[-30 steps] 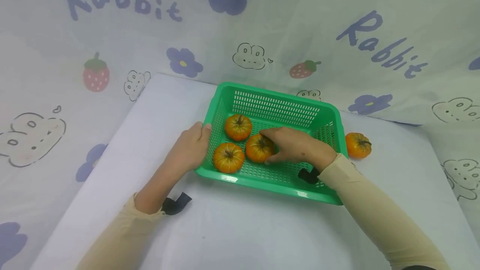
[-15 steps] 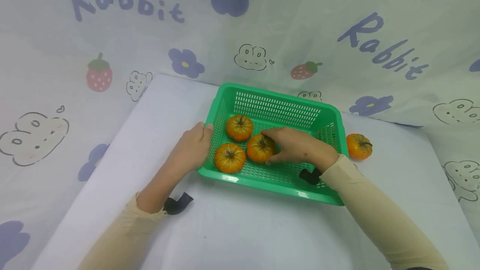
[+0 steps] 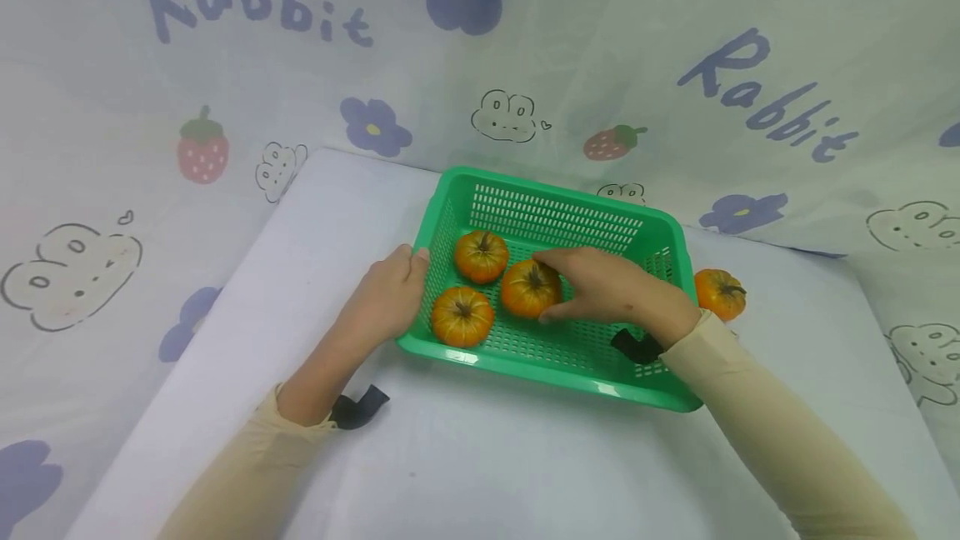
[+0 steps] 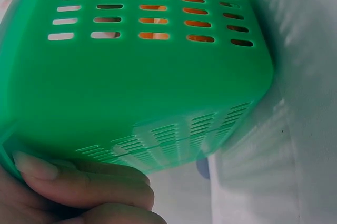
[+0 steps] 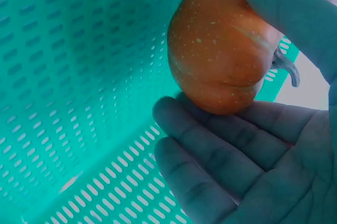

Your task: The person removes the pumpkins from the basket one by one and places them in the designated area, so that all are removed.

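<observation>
A green plastic basket (image 3: 558, 215) stands on the white table, and my left hand (image 3: 390, 294) grips its left rim. In the left wrist view, thumb and fingers close over the edge of the basket (image 4: 95, 87). Inside the basket my right hand (image 3: 603, 286) holds a small orange pumpkin (image 3: 527, 290) between thumb and fingers. The right wrist view shows this pumpkin (image 5: 221, 45) on its side, stem to the right, above the slotted mesh. Two more pumpkins rest in the basket's left part: one at the back (image 3: 482, 257), one in front (image 3: 462, 317).
Another pumpkin (image 3: 722, 294) lies on the table just outside the basket's right end. A black curved piece (image 3: 362, 408) sits by my left wrist, another (image 3: 636, 347) by my right. Behind the table hangs a printed cloth (image 3: 420, 65).
My right hand has shifted slightly to the right and up in the head view, and the pumpkin has come with it. The left hand keeps its hold on the rim.
</observation>
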### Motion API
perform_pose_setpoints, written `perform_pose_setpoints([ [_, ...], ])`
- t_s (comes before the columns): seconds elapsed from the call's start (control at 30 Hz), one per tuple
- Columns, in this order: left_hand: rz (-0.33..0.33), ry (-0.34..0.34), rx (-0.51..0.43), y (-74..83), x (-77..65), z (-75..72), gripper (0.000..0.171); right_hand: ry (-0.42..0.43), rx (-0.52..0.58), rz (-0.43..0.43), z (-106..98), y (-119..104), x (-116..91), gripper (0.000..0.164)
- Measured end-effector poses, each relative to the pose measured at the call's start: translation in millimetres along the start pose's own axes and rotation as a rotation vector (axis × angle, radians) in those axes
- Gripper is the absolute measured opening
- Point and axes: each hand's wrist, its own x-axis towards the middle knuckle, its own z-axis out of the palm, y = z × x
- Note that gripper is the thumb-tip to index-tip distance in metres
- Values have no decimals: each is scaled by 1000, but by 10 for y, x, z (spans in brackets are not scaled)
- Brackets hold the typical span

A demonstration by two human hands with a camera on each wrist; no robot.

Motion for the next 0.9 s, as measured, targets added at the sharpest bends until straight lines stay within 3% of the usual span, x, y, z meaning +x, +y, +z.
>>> perform_pose_setpoints([
  [0.43, 9, 6, 15, 23, -16, 6, 44, 69, -33, 44, -252, 33, -331, 90],
  [0.67, 14, 8, 10, 24, -13, -8, 44, 114, -44, 24, -370, 89, -545, 84],
  [0.9, 13, 4, 11, 22, -20, -21, 45, 158, -40, 69, -458, 154, -832, 87],
])
